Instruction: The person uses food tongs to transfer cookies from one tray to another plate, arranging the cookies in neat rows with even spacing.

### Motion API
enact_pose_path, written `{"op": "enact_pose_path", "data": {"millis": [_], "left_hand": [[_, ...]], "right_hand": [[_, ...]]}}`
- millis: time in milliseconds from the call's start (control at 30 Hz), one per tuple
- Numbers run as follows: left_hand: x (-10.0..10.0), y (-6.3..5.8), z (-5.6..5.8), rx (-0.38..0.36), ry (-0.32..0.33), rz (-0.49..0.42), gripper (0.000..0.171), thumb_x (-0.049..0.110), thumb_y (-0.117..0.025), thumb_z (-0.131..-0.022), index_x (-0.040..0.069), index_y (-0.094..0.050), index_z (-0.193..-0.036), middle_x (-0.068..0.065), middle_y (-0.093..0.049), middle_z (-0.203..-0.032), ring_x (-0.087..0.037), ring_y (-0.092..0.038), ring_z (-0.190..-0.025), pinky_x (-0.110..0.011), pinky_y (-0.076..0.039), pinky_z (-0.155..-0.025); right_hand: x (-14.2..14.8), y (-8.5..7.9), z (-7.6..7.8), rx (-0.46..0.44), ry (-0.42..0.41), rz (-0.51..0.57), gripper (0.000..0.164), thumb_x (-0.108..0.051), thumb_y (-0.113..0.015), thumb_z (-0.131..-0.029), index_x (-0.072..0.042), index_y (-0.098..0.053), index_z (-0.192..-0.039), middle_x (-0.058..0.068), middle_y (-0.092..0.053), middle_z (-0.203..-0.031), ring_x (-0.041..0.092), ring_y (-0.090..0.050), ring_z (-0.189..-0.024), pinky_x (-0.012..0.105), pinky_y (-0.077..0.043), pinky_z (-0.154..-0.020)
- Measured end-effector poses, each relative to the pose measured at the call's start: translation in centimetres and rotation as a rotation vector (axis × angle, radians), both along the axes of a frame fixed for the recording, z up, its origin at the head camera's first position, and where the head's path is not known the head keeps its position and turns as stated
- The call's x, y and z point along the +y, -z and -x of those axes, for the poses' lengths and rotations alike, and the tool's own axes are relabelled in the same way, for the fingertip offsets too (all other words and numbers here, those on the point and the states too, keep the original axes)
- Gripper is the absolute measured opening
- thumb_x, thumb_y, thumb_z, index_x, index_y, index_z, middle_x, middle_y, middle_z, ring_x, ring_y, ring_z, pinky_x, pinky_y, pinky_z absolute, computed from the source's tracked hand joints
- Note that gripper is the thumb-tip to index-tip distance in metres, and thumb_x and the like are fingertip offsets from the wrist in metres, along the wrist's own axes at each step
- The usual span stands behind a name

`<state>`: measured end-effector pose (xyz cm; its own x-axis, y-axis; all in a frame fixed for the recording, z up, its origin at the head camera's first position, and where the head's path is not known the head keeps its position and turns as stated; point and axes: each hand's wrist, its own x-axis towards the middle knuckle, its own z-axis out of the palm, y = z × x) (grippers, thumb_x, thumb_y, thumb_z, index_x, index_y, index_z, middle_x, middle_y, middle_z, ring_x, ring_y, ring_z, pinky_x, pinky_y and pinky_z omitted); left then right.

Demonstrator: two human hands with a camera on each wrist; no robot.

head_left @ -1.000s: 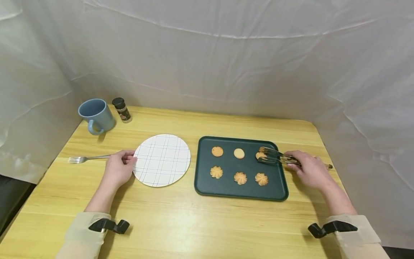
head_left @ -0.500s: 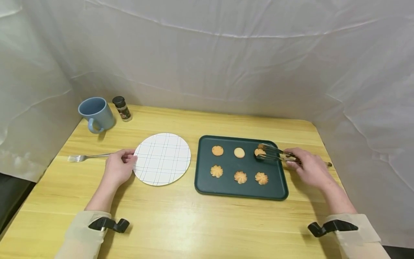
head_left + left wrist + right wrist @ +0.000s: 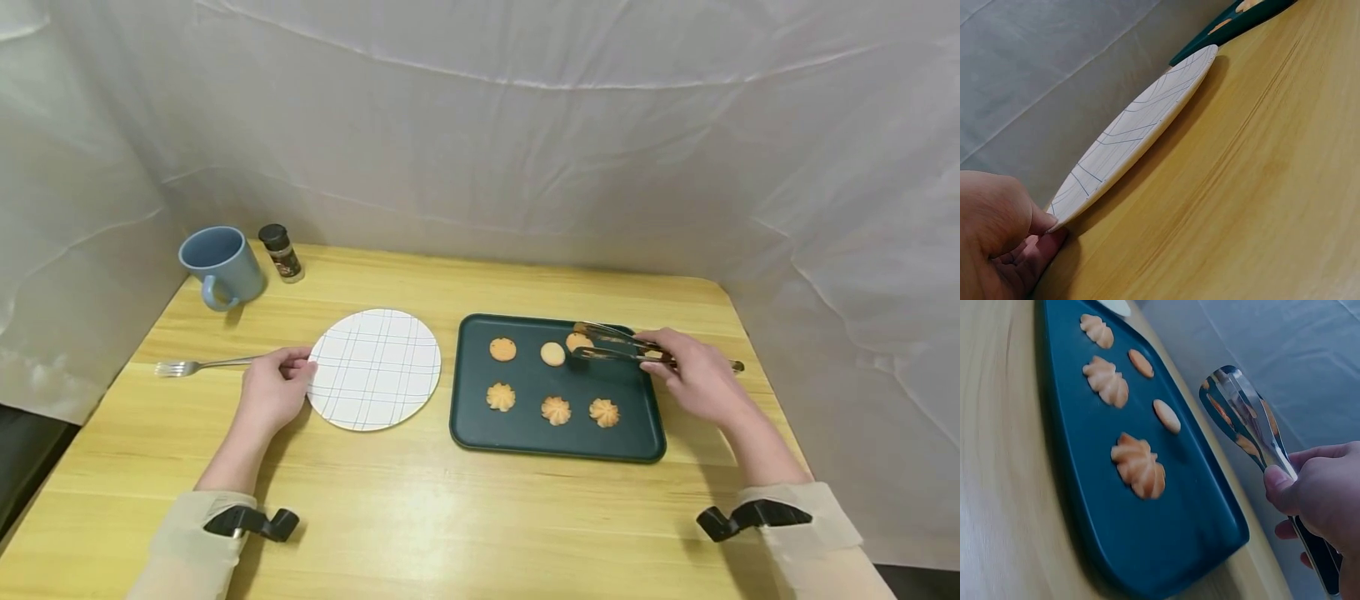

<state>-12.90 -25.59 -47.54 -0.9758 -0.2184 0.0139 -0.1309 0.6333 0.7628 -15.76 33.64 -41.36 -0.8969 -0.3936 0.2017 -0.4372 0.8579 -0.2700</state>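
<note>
My left hand (image 3: pixel 275 390) pinches the near-left rim of a round white plate (image 3: pixel 375 369) with blue grid lines. In the left wrist view, the thumb lies on top of the rim with fingers below. My right hand (image 3: pixel 693 372) grips metal serving tongs (image 3: pixel 1241 419). Between the tongs' ends is a round cookie (image 3: pixel 578 341), partly hidden, raised above the dark green tray (image 3: pixel 525 442). On the tray lie two round cookies, a speckled cookie (image 3: pixel 502 348) and a plain cookie (image 3: pixel 552 353). A front row of flower-shaped cookies (image 3: pixel 556 410) sits there too.
A fork (image 3: pixel 202 365) lies left of the plate, its handle end behind my left hand. At the back left stand a blue mug (image 3: pixel 225 268) and a black-capped spice jar (image 3: pixel 282 253). Pale cloth (image 3: pixel 480 150) hangs round the wooden table (image 3: pixel 390 517).
My right hand has moved left with the tongs, lifting the cookie from its place at the tray's right and carrying it toward the plain cookie. My left hand stays at the plate.
</note>
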Motion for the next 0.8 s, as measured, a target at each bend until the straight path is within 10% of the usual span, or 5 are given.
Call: {"op": "enact_pose_path", "data": {"millis": [800], "left_hand": [[0.1,0.0,-0.1,0.009,-0.006,0.005,0.032,0.013,-0.064,-0.104,-0.005,-0.070,-0.129,-0.019,-0.069,-0.108,-0.028,-0.063,-0.096,-0.020,-0.047,-0.075]], "right_hand": [[-7.0,-1.1,1.8,-0.071,-0.066,0.017,0.041,-0.018,-0.074,-0.102,-0.013,-0.064,-0.142,0.006,-0.070,-0.117,0.021,-0.058,-0.079,0.046,-0.044,-0.075]]}}
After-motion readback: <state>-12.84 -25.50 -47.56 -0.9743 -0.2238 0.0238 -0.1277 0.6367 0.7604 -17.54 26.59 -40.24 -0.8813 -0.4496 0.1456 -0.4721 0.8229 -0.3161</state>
